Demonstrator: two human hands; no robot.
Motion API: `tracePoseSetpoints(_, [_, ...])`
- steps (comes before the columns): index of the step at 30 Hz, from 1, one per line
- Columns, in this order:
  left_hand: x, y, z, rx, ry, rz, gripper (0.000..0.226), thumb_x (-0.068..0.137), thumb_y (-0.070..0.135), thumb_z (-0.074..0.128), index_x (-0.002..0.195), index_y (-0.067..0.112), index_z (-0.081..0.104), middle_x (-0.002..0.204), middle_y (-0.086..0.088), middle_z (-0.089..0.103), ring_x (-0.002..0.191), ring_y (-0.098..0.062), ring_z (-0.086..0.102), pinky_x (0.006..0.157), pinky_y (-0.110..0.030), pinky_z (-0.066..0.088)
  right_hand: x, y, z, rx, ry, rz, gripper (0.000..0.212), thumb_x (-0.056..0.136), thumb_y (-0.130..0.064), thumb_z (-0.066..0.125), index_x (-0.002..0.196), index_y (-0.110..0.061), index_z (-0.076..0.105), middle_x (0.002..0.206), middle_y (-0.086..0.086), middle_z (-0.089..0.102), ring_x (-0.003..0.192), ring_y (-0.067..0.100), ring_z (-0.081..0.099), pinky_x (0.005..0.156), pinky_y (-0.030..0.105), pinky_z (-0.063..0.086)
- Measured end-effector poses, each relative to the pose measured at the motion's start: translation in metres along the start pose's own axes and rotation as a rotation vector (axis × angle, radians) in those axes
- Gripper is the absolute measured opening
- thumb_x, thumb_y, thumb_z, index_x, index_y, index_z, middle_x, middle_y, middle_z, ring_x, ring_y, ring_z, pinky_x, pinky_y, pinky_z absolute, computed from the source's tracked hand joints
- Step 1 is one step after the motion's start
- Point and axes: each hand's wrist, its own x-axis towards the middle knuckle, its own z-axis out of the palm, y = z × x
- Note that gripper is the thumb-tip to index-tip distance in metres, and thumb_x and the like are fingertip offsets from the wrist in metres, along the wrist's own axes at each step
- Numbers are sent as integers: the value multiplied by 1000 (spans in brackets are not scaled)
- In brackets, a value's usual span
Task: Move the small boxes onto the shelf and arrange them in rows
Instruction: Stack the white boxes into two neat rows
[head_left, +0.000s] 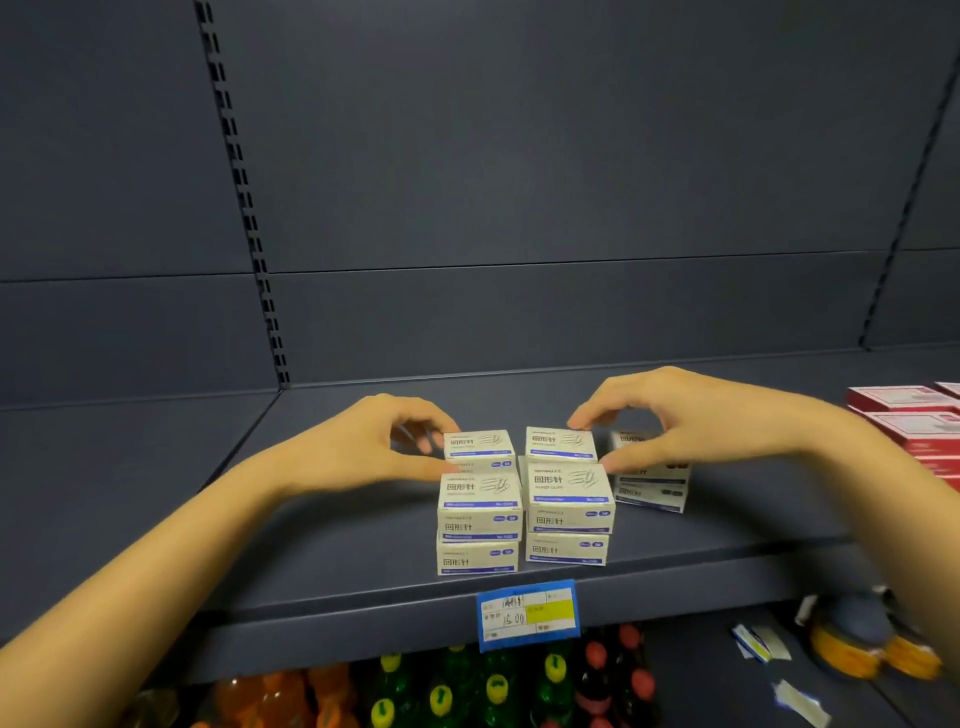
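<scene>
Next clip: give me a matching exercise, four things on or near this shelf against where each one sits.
Things:
1. left hand
2. right hand
3. price tag
4. red boxes

Places:
A. on the shelf's front edge, below the stacks
B. at the far right of the shelf
C. fingers on the rear-left white box
D. fingers on the rear-right white box of the two front columns

Pairs: 1-C, 2-D, 3-A, 4-B

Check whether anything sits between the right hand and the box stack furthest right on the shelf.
Nothing visible does. The right hand is arched directly over the rightmost box stack, partly covering its top; whether fingers touch it is unclear. The shelf around that stack is bare.
</scene>
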Motion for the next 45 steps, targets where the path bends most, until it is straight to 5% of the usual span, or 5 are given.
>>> tracePoseSetpoints(7, [6, -4, -5, -41, 5, -4, 35, 71, 39, 69, 102, 24, 66, 99, 10, 69, 93, -10, 62, 87, -29, 50, 12, 3, 4, 22, 22, -28, 35, 79, -44, 65, 111, -30, 62, 107, -22, 62, 99, -4, 57, 92, 28, 48])
tracePoseSetpoints(18, [60, -17, -14, 47, 242, -68, 28, 80, 27, 69, 104, 15, 65, 98, -2, 67, 84, -13, 59, 78, -21, 47, 45, 32, -3, 126, 103, -71, 30, 92, -31, 52, 122, -30, 53, 121, -11, 54, 106, 2, 55, 91, 22, 46])
tracePoseSetpoints(23, [91, -36, -8, 11, 212, -134, 30, 80, 21, 70, 107, 10, 63, 102, -5, 67, 86, -18, 59, 88, -34, 48, 84, 50, -12, 180, 222, -75, 28, 93, -23, 53, 121, -23, 53, 122, -1, 56, 107, 12, 55, 93, 30, 45])
tracePoseSetpoints(29, [100, -64, 7, -78, 247, -193, 28, 80, 21, 70, 106, 14, 64, 106, -6, 66, 96, -23, 61, 90, -29, 47, 119, 79, 2, 260, 319, -26, 27, 94, -21, 51, 121, -20, 54, 120, -1, 54, 108, 18, 54, 96, 37, 44])
tracePoseSetpoints(45, [116, -89, 28, -62, 356, -205, 36, 84, 20, 65, 117, 11, 54, 112, -4, 63, 105, -23, 55, 97, -36, 44, 142, 113, 46, 167, 263, 59, 35, 91, -27, 56, 125, -20, 54, 122, -2, 56, 103, 12, 55, 93, 31, 45])
